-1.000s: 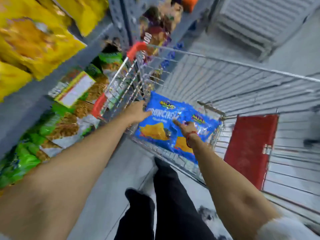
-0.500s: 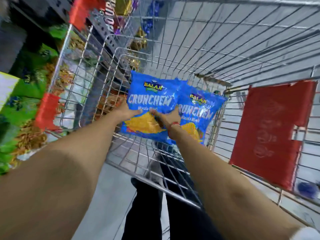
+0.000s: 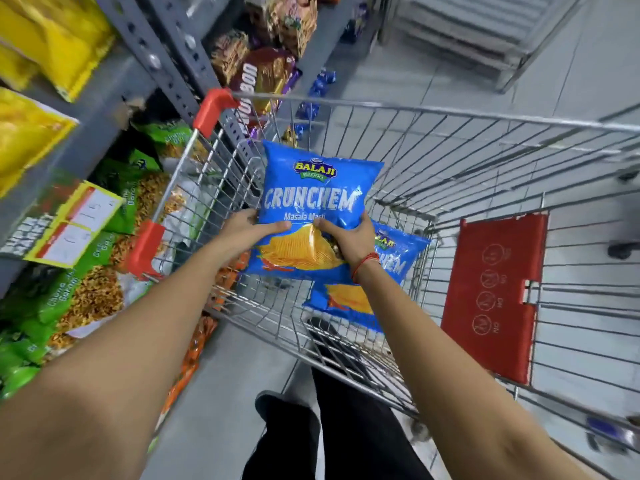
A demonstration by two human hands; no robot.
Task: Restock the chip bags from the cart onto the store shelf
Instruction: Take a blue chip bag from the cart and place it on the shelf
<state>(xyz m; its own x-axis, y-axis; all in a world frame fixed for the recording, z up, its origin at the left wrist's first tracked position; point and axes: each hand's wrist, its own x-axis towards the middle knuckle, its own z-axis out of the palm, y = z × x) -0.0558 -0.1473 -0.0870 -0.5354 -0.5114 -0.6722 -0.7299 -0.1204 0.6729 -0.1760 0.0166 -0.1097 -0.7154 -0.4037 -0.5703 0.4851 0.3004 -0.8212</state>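
Observation:
A blue Crunchem chip bag is held upright above the wire cart. My left hand grips its lower left edge and my right hand grips its lower right part over the picture of chips. A second blue chip bag lies lower in the cart, partly hidden behind my right wrist and the first bag. The grey store shelf runs along the left.
Yellow bags fill the upper shelf, green snack bags the lower one, with a yellow and red price tag on the shelf edge. The cart has red corner guards and a red seat flap. My dark trouser legs stand on grey floor.
Both hands have lifted the front blue bag up and out from the cart floor. The second bag stays lower in the cart. The view has tilted up toward the shelf.

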